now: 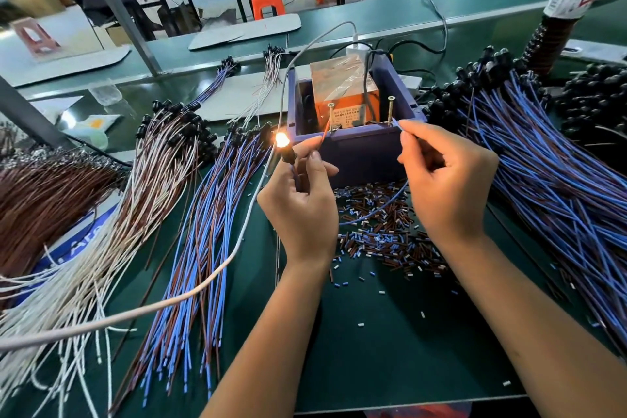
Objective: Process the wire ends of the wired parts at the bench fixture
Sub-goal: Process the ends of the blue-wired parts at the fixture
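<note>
A purple box fixture [359, 149] stands mid-bench with an orange unit inside and two upright screws, the left screw [330, 115] and the right screw [391, 108], on its front rim. My left hand [302, 200] grips a small black lamp part [288, 154] whose bulb [281, 139] glows orange; its red-brown wire [325, 136] reaches up to the left screw. My right hand [444, 180] pinches the part's blue wire [398, 127] and holds its end by the right screw. The blue wire loops down below my hands.
Piles of wired parts lie around: blue and brown ones [203, 248] at left centre, a white-brown pile [101, 248] further left, a large blue heap [559, 180] at right. Cut insulation bits [380, 231] litter the green mat. A grey cable [217, 275] crosses the left side.
</note>
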`<action>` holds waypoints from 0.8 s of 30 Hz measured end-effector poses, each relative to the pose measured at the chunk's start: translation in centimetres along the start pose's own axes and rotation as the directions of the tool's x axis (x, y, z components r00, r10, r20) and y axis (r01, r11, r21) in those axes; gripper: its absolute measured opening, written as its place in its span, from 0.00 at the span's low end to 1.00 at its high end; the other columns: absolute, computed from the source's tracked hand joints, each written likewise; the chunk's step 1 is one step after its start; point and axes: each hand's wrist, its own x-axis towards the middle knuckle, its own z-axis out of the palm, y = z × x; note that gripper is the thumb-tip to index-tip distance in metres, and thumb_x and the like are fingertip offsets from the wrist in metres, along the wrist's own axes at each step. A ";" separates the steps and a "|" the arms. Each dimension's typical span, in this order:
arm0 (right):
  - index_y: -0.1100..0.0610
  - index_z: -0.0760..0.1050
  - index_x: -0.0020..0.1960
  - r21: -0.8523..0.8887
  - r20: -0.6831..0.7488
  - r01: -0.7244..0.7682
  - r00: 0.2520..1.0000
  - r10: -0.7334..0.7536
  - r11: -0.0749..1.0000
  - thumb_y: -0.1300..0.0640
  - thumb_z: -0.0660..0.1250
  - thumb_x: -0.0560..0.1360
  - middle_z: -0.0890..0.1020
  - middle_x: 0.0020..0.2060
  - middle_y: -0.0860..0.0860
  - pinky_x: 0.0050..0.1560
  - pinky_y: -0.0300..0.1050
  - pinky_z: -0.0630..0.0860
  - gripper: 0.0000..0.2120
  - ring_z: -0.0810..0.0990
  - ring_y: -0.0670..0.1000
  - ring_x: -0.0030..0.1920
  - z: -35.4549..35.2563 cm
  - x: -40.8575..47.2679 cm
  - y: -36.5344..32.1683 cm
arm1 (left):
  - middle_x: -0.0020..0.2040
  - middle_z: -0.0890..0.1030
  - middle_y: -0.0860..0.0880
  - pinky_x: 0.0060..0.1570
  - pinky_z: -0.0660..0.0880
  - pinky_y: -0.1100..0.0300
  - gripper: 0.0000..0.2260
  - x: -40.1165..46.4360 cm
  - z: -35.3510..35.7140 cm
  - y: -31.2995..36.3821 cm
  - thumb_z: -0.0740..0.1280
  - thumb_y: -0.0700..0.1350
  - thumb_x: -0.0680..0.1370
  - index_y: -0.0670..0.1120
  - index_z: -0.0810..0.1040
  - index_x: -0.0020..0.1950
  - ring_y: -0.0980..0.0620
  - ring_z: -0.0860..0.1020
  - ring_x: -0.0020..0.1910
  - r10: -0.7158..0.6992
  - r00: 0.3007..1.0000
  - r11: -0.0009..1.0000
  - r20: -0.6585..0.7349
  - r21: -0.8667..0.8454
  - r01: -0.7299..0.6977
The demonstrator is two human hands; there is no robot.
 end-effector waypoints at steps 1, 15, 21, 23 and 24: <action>0.62 0.86 0.57 -0.001 0.001 -0.004 1.000 0.004 1.000 0.62 0.69 0.82 0.88 0.42 0.53 0.38 0.44 0.80 0.08 0.85 0.49 0.38 0.0 0.0 0.0 | 0.34 0.84 0.54 0.41 0.74 0.67 0.09 0.0 0.0 0.0 0.66 0.39 0.82 0.51 0.81 0.48 0.55 0.82 0.35 0.000 1.000 1.000 0.002 -0.001 0.000; 0.54 0.85 0.54 0.014 -0.096 -0.254 0.962 0.254 0.967 0.54 0.68 0.80 0.85 0.36 0.44 0.39 0.43 0.81 0.08 0.84 0.44 0.34 -5.3 2.9 0.9 | 0.34 0.84 0.52 0.29 0.70 0.65 0.08 -2.0 4.4 6.0 0.67 0.38 0.81 0.48 0.84 0.53 0.57 0.75 0.28 0.025 0.958 0.984 0.284 -0.174 0.026; 0.52 0.83 0.59 -0.316 -0.321 -0.398 0.899 0.297 0.861 0.48 0.66 0.75 0.85 0.49 0.53 0.53 0.58 0.81 0.16 0.84 0.56 0.44 -15.6 8.1 3.6 | 0.36 0.85 0.52 0.32 0.72 0.66 0.07 -2.1 12.7 11.4 0.67 0.41 0.82 0.46 0.85 0.50 0.60 0.75 0.30 -0.226 0.756 0.921 0.615 -0.119 0.372; 0.51 0.79 0.62 -0.436 -0.282 -0.281 0.945 0.167 0.855 0.46 0.63 0.79 0.82 0.54 0.54 0.57 0.61 0.78 0.15 0.81 0.58 0.51 -17.7 8.8 2.9 | 0.37 0.83 0.50 0.32 0.68 0.61 0.09 -2.3 15.1 13.2 0.66 0.43 0.83 0.46 0.84 0.47 0.58 0.72 0.28 -0.316 0.642 0.829 0.699 -0.126 0.545; 0.51 0.79 0.62 -0.466 -0.169 -0.171 0.980 0.103 0.868 0.45 0.62 0.82 0.82 0.54 0.53 0.58 0.59 0.77 0.15 0.80 0.57 0.53 -18.1 9.1 2.4 | 0.36 0.81 0.50 0.30 0.66 0.61 0.10 -2.3 16.2 14.2 0.65 0.44 0.84 0.46 0.84 0.46 0.58 0.70 0.26 -0.349 0.583 0.748 0.734 -0.157 0.645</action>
